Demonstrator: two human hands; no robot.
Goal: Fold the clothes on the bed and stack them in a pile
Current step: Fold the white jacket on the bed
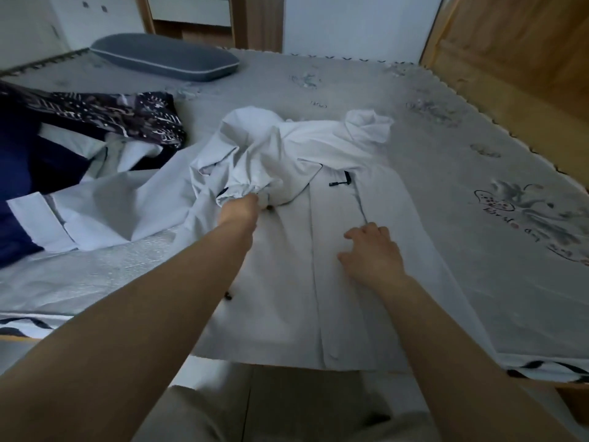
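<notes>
Near bed edge, my right hand presses relaxed fingers on white shirt; left hand pinches its sleeve.

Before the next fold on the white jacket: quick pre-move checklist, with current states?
1. Left hand grips the bunched sleeve: ok.
2. Right hand rests on the white jacket, pinning the front: ok.
3. Jacket body flat: not ok, upper part crumpled near the hood.
4. Hem fully on the bed: not ok, it overhangs the near edge.
5. Landing spot for the sleeve clear of the black toggle: cannot tell.
6. Other clothes at left folded: not ok.
</notes>
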